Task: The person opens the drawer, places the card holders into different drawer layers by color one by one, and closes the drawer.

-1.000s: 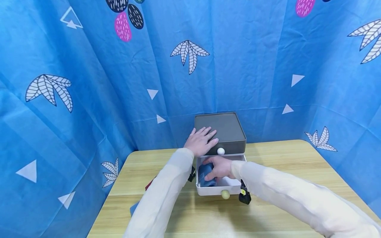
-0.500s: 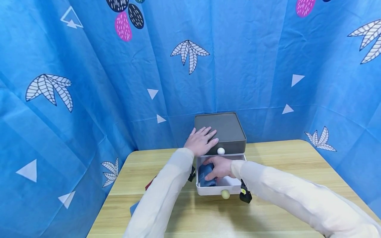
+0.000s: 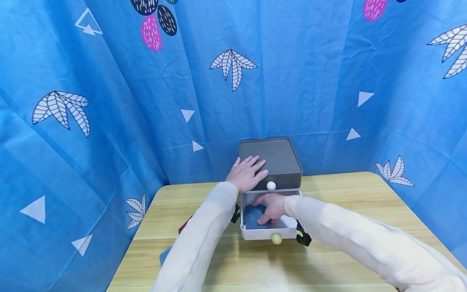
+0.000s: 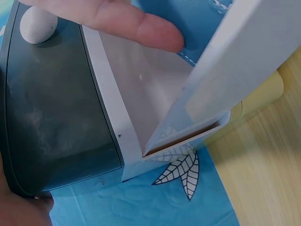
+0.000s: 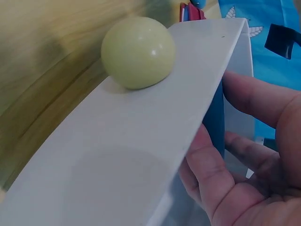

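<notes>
Pouch (image 3: pixel 252 223): left side of the drawer (image 3: pixel 258 235).
Right hand (image 3: pixel 273 206): on the pouch; pinching or not, we cannot tell.
Left hand (image 3: pixel 246 176): spread flat on the box (image 3: pixel 279 156).
Box: we'd brace it against sliding.

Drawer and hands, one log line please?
drawer: open | left hand: on dark box | right hand: in drawer, at blue item
</notes>
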`<state>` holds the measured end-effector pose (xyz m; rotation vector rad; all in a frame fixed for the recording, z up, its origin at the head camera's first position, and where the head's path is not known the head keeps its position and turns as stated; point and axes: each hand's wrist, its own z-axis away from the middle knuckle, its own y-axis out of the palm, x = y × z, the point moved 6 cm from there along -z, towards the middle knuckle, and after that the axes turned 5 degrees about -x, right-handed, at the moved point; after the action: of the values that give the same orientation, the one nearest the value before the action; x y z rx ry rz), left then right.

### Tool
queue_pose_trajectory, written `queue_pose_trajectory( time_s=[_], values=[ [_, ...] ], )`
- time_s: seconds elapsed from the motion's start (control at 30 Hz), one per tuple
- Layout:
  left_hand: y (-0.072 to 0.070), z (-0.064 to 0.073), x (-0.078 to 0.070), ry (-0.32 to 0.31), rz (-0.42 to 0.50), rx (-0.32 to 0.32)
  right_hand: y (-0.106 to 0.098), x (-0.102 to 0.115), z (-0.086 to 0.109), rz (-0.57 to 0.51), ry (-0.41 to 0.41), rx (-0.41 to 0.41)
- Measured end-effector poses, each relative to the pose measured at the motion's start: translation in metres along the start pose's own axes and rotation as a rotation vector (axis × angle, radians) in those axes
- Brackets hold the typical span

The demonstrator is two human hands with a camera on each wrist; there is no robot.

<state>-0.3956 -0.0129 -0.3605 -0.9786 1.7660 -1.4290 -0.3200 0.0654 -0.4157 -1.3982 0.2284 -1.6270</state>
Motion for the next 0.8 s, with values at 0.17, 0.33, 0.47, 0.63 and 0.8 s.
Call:
queue_pose_trajectory(
  time_s=[0.17, 0.33, 0.47, 0.63, 0.8],
  values=[
    [-0.0012, 0.0005, -0.0007, -0.001, 0.004, -0.001, -0.0003, 0.0002, -0.0002, 0.051, -0.006, -0.011],
    [-0.0002, 0.0001, -0.0001, 0.001, -0.003, 0.001, 0.0003, -0.0002, 0.0000, 0.129, -0.005, -0.017],
    [0.0003, 0.0000, -0.0001, 0.008, 0.000, -0.003, 0.0011, -0.0005, 0.0001, 0.166, -0.004, -0.011],
    [-0.0002, 0.0004, -0.0002, 0.011, 0.007, -0.005, 0.0019, -0.0003, 0.0005, 0.225, -0.022, -0.016],
    [0.0001, -0.0013, 0.0001, 0.022, -0.003, -0.019, 0.0027, 0.0014, 0.0007, 0.307, -0.082, -0.040]
  ],
)
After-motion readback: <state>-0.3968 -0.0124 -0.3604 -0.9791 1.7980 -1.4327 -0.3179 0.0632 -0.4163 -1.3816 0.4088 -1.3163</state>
